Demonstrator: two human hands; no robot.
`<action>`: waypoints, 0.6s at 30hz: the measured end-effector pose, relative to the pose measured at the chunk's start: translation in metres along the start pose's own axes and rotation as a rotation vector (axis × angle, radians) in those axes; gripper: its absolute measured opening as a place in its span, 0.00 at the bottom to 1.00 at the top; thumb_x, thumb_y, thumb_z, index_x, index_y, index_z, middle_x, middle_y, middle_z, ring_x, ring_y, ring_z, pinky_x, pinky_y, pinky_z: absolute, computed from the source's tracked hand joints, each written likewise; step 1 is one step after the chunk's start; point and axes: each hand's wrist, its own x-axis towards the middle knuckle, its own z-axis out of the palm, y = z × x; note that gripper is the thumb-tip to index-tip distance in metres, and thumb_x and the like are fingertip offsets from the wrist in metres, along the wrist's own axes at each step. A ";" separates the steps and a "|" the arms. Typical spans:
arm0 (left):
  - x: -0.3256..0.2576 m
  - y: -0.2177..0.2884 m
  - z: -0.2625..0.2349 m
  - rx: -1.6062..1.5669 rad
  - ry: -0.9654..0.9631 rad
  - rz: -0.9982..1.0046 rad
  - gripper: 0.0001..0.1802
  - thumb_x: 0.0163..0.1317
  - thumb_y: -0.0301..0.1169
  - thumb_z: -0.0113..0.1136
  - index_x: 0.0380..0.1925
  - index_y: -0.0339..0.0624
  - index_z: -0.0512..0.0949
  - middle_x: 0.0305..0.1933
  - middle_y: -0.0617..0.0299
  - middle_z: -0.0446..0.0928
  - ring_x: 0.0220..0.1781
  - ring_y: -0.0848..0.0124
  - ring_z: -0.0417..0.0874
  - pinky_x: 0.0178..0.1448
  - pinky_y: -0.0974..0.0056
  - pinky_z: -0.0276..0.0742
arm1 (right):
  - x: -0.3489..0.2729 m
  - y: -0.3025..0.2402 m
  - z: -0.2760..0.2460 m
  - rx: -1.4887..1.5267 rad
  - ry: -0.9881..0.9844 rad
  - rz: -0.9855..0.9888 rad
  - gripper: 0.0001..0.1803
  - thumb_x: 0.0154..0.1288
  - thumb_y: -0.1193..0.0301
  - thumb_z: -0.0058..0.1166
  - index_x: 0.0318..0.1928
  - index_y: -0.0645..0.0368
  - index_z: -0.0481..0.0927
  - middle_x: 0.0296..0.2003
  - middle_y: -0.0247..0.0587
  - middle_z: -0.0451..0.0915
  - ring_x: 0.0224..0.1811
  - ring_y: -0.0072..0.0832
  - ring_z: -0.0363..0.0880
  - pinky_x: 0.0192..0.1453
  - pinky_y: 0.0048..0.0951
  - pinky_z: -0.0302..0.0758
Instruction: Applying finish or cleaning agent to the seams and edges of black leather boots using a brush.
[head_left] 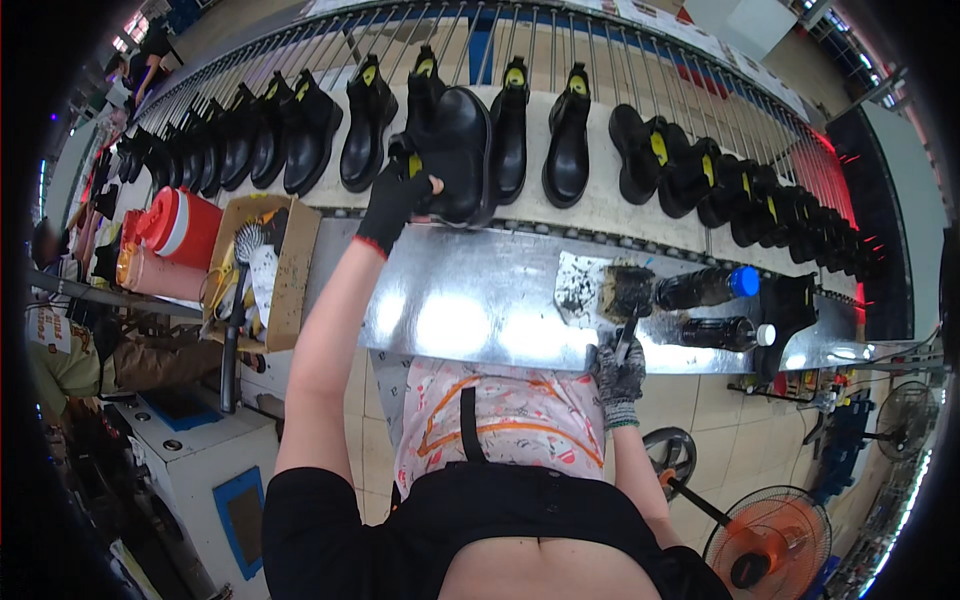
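My left hand [400,200], in a black glove with a bare fingertip showing, is closed on a black ankle boot [462,150]. The boot is lifted at the near edge of the pale belt, in front of other standing boots. My right hand [620,372], in a grey knit glove, is closed around a thin-handled tool [628,335] that looks like a brush. Its far end meets a dark, stained pad [628,290] on a smeared white sheet [578,285]. Beside the pad lie a dark bottle with a blue cap [695,288] and another with a white cap [718,332].
Rows of black boots [568,140] stand along the belt [535,215]. On the metal table [450,290], a cardboard box [290,275] of tools sits left, near a red jug [185,225]. Another boot [785,315] is at the right end. An orange fan [765,545] stands lower right.
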 end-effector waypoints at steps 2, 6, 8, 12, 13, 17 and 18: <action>0.048 0.004 -0.013 0.203 0.048 -0.003 0.28 0.40 0.32 0.71 0.43 0.30 0.74 0.32 0.59 0.78 0.30 0.70 0.82 0.29 0.66 0.80 | 0.000 -0.010 0.007 -0.328 0.009 -0.146 0.17 0.52 0.64 0.60 0.41 0.59 0.77 0.33 0.46 0.78 0.37 0.42 0.76 0.43 0.39 0.71; 0.121 0.027 0.028 0.525 0.081 -0.039 0.34 0.44 0.42 0.67 0.47 0.28 0.71 0.34 0.49 0.80 0.32 0.61 0.84 0.35 0.62 0.80 | -0.006 0.025 0.009 0.120 -0.008 0.072 0.16 0.52 0.62 0.59 0.39 0.58 0.78 0.32 0.46 0.76 0.36 0.43 0.74 0.41 0.40 0.70; 0.166 0.022 0.032 0.694 0.148 -0.015 0.35 0.47 0.46 0.64 0.48 0.28 0.71 0.36 0.45 0.80 0.34 0.56 0.84 0.38 0.59 0.80 | -0.008 0.018 0.014 0.165 -0.017 0.100 0.17 0.52 0.61 0.59 0.40 0.58 0.79 0.32 0.46 0.76 0.37 0.42 0.74 0.41 0.40 0.71; 0.208 -0.005 0.077 0.905 0.391 0.196 0.37 0.55 0.59 0.50 0.47 0.32 0.72 0.43 0.41 0.78 0.47 0.50 0.80 0.50 0.51 0.74 | -0.012 -0.010 0.002 -0.334 0.046 -0.057 0.15 0.51 0.63 0.56 0.37 0.59 0.77 0.31 0.48 0.77 0.35 0.42 0.77 0.40 0.40 0.73; 0.211 -0.011 0.079 0.931 0.349 0.172 0.33 0.55 0.56 0.52 0.45 0.34 0.74 0.42 0.41 0.78 0.46 0.49 0.80 0.50 0.51 0.74 | -0.011 -0.013 0.004 -0.456 0.022 -0.102 0.15 0.53 0.63 0.56 0.37 0.59 0.77 0.29 0.47 0.76 0.33 0.43 0.76 0.37 0.41 0.72; 0.234 -0.025 0.063 1.142 0.153 0.126 0.28 0.56 0.52 0.51 0.43 0.37 0.77 0.42 0.41 0.79 0.47 0.51 0.80 0.51 0.53 0.75 | -0.004 -0.040 0.006 -0.381 -0.089 0.098 0.16 0.53 0.60 0.59 0.39 0.55 0.79 0.32 0.44 0.77 0.37 0.41 0.75 0.42 0.42 0.70; 0.231 -0.015 0.075 1.234 0.018 0.114 0.28 0.57 0.53 0.49 0.42 0.37 0.78 0.42 0.41 0.79 0.48 0.52 0.80 0.52 0.54 0.75 | -0.002 -0.036 0.005 -0.387 -0.078 0.112 0.16 0.53 0.60 0.59 0.39 0.55 0.79 0.32 0.44 0.77 0.37 0.41 0.75 0.42 0.42 0.70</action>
